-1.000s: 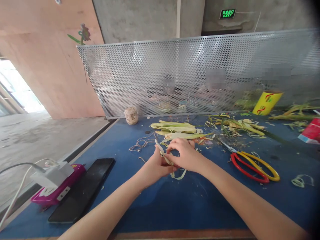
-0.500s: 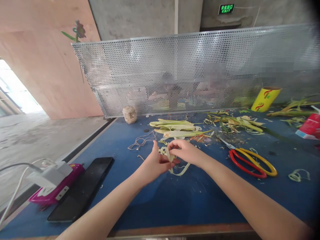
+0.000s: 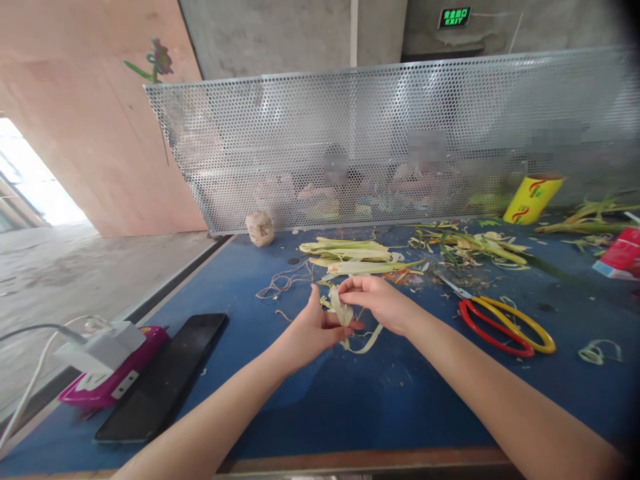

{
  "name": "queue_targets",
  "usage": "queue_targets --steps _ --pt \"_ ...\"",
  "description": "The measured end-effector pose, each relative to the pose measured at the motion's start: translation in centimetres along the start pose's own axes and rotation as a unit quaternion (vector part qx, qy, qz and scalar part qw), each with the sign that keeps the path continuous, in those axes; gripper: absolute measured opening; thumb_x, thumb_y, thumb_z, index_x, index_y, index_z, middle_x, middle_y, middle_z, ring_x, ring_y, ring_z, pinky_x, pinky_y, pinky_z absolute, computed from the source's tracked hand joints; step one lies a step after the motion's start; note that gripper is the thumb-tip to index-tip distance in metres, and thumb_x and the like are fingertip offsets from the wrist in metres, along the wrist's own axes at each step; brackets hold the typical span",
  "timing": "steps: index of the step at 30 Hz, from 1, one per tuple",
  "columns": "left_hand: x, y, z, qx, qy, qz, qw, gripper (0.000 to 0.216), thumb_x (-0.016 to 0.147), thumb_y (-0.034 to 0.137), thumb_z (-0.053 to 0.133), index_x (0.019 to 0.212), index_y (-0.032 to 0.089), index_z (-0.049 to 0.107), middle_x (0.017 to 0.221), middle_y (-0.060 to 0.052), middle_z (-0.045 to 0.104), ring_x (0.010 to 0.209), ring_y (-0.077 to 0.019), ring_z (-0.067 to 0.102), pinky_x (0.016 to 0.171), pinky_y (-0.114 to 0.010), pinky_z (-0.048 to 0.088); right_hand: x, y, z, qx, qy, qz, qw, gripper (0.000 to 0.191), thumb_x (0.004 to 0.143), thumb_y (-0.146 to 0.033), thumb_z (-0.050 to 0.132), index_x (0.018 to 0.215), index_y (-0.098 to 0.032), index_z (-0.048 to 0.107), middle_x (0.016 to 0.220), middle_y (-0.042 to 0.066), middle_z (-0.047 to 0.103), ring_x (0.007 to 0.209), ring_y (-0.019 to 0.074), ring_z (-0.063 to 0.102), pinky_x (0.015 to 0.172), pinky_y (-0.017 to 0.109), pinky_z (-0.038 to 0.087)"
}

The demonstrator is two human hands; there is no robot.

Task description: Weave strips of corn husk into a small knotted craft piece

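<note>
Over the blue table, my left hand (image 3: pixel 317 328) curls around a small pale woven piece of plant strips, its thumb raised. My right hand (image 3: pixel 373 301) pinches a pale flat husk strip (image 3: pixel 337 303) at that piece. One loose end of the strip (image 3: pixel 369 343) curves down below my fingers to the right. Much of the woven piece is hidden by my fingers. Just beyond my hands lie several pale green corn husks (image 3: pixel 350 252). To their left is a tangle of thin brown string (image 3: pixel 283 287).
Scissors (image 3: pixel 500 323) with red and yellow handles lie at right, near a curled strip (image 3: pixel 597 351). A phone (image 3: pixel 165 377) and a purple power strip (image 3: pixel 100 393) are at left. Behind stand a perforated metal screen (image 3: pixel 280 147), a yellow roll (image 3: pixel 534 199) and a ball of twine (image 3: pixel 260 229).
My right hand has moved slightly right, drawing the husk strip with it. My left hand keeps its hold on the woven piece, shifted a little to the right.
</note>
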State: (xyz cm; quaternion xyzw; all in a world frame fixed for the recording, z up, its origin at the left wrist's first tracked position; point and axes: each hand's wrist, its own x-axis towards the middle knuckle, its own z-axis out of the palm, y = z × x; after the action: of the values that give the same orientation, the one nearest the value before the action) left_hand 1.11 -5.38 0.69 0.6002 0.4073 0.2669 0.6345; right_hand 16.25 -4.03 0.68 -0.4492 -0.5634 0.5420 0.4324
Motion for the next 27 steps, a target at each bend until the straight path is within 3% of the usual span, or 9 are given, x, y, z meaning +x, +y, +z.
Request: queue_targets --steps 6,11,13,15,17,19,23,27 --pt "0.1 -0.2 0.0 -0.022 -0.016 0.008 1.000 0.121 0.065 0.015 0.069 0.128 0.010 -0.034 0.089 -0.013 0.068 0.058 -0.0086 0.051 0.051 -0.021 0.033 -0.1 -0.2 0.0 0.068 0.001 0.022 0.997 0.024 0.066 -0.017 0.061 0.090 -0.016 0.056 0.068 0.000 0.062 0.071 0.0136 0.057 0.071 0.029 0.040" --pt "0.0 -0.4 0.0 -0.034 -0.038 0.008 0.999 0.122 0.065 0.016 0.070 0.128 0.012 -0.035 0.086 -0.011 0.069 0.057 -0.0086 0.053 0.051 -0.020 0.032 -0.2 -0.8 -0.4 0.096 0.000 0.027 0.995 0.034 0.070 -0.024 0.058 0.104 -0.021 0.056 0.083 0.002 0.063 0.080 0.0167 0.057 0.065 0.029 0.039" --pt "0.1 -0.5 0.0 -0.038 -0.049 0.014 0.998 0.119 0.065 0.019 0.070 0.132 0.013 -0.028 0.083 -0.009 0.069 0.056 -0.0084 0.052 0.050 -0.020 0.032 -0.1 -0.9 -0.8 0.112 0.001 0.012 0.994 0.034 0.072 -0.026 0.056 0.105 -0.021 0.056 0.086 0.004 0.063 0.080 0.0173 0.057 0.060 0.027 0.039" --pt "0.1 -0.7 -0.1 -0.033 -0.061 0.016 0.997 0.109 0.064 0.022 0.071 0.137 0.014 -0.010 0.080 -0.007 0.069 0.052 -0.0072 0.050 0.048 -0.019 0.030 -0.1 -0.9 -1.3 0.110 0.000 -0.005 0.994 0.034 0.074 -0.028 0.055 0.107 -0.021 0.055 0.085 0.004 0.063 0.081 0.0176 0.058 0.058 0.026 0.039" --pt "0.2 -0.8 -0.1 -0.023 -0.059 0.012 0.998 0.098 0.063 0.024 0.072 0.136 0.013 0.006 0.078 -0.007 0.069 0.049 -0.0056 0.046 0.046 -0.019 0.027 -0.1 -0.8 -1.6 0.068 -0.004 -0.031 0.997 0.032 0.076 -0.029 0.054 0.107 -0.021 0.053 0.083 0.004 0.063 0.084 0.0181 0.058 0.062 0.028 0.041" --pt "0.2 -0.8 -0.1 -0.015 -0.051 0.009 0.999 0.091 0.064 0.025 0.071 0.131 0.013 0.013 0.080 -0.007 0.068 0.049 -0.0055 0.046 0.046 -0.019 0.027 -0.3 -0.7 -1.6 -0.035 -0.006 -0.060 0.998 0.031 0.076 -0.032 0.054 0.105 -0.020 0.054 0.085 0.004 0.063 0.088 0.0188 0.058 0.071 0.031 0.042" --pt "0.2 -0.6 -0.1 -0.009 -0.046 0.019 0.999 0.082 0.065 0.022 0.070 0.126 0.013 0.016 0.086 -0.010 0.068 0.062 -0.0102 0.057 0.050 -0.020 0.032 -0.8 -0.5 -0.6 -0.264 -0.017 -0.108 0.958 0.027 0.075 -0.040 0.057 0.096 -0.023 0.060 0.097 0.005 0.063 0.096 0.0213 0.055 0.086 0.038 0.036" --pt "0.1 -0.4 0.0 -0.012 -0.043 0.018 0.999 0.092 0.066 0.017 0.067 0.132 0.011 0.003 0.085 -0.010 0.068 0.072 -0.0140 0.061 0.054 -0.021 0.036 -1.1 -0.5 0.6 -0.305 0.012 -0.125 0.944 0.017 0.075 -0.035 0.057 0.082 -0.020 0.061 0.090 0.004 0.065 0.090 0.0212 0.056 0.084 0.038 0.037"
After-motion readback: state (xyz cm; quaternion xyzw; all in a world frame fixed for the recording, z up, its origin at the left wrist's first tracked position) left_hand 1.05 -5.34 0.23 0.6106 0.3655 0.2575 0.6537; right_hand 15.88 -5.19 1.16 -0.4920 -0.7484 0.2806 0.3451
